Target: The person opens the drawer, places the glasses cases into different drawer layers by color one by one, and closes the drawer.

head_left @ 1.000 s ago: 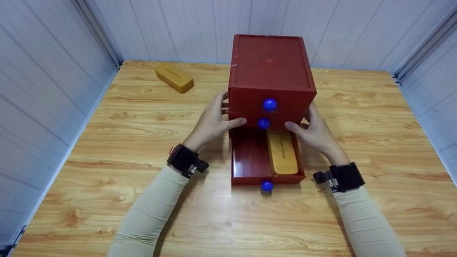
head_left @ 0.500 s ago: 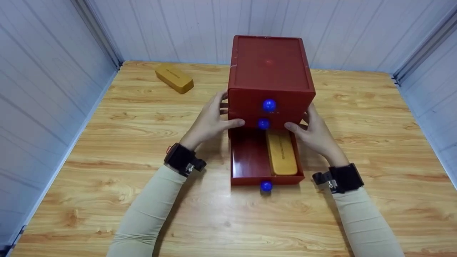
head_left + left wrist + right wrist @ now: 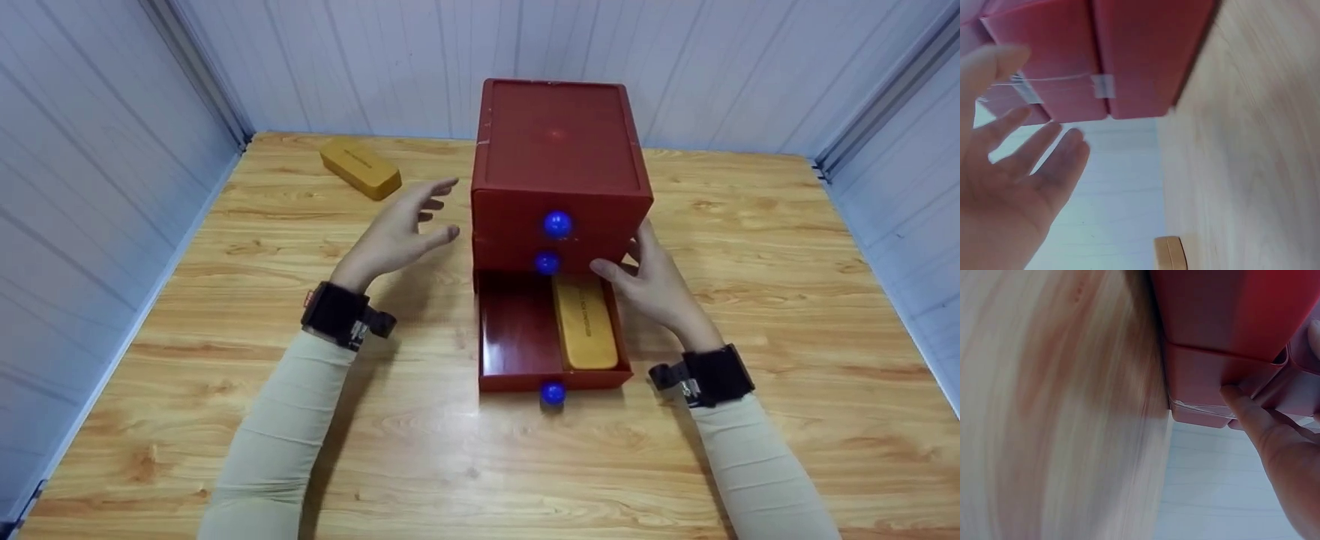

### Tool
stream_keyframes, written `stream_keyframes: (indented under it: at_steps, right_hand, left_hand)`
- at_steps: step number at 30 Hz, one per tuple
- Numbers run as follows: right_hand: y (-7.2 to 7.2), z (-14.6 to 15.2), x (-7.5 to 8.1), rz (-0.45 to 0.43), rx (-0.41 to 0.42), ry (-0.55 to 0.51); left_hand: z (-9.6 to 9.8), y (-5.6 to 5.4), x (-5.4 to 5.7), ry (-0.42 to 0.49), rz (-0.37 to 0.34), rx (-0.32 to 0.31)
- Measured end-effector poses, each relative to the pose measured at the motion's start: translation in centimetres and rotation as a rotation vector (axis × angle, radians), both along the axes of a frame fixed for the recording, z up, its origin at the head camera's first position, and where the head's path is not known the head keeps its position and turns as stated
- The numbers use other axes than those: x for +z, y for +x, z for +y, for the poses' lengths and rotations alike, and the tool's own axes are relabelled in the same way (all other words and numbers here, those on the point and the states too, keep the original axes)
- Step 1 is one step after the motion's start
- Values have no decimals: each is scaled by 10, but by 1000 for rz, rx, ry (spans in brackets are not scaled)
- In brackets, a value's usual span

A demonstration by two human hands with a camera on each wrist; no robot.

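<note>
A red drawer cabinet (image 3: pixel 559 139) with blue ball knobs stands in the middle of the table. Its bottom drawer (image 3: pixel 517 330) is pulled out. Along that drawer's right side lies a yellow oblong case (image 3: pixel 586 322) with small lettering on top. My left hand (image 3: pixel 394 236) hovers just left of the cabinet, fingers spread and holding nothing; the left wrist view shows a gap between it and the red side. On the right, my right hand (image 3: pixel 652 289) rests against the cabinet, thumb near the front, an extended finger (image 3: pixel 1249 413) touching the side wall.
A second yellow case (image 3: pixel 361 169) lies on the table (image 3: pixel 450 465) at the back left. White panel walls (image 3: pixel 360 67) stand behind and on both sides. The open drawer juts toward the person.
My left hand has let go of the cabinet and moved left, away from its side. The right hand stays against the cabinet. The drawer and both cases keep their places.
</note>
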State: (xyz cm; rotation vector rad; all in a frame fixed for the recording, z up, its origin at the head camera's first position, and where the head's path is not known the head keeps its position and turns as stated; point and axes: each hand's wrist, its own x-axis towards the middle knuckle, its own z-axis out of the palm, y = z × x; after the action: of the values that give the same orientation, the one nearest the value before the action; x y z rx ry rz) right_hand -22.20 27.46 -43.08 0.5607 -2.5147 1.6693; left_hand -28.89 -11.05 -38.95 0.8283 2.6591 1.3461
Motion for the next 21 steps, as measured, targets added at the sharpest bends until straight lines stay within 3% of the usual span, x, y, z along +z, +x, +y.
stream_keyframes:
  at_steps: [6, 16, 21]
  right_hand:
    - [0, 0, -1, 5, 1, 6]
    - [-2, -2, -2, 9, 23, -7]
    - [-1, -2, -1, 13, 28, -11]
  left_hand:
    - [-3, -18, 7, -104, 79, 133]
    - [-17, -51, 29, -292, 61, 277]
    - [-24, -65, 31, -381, 84, 327]
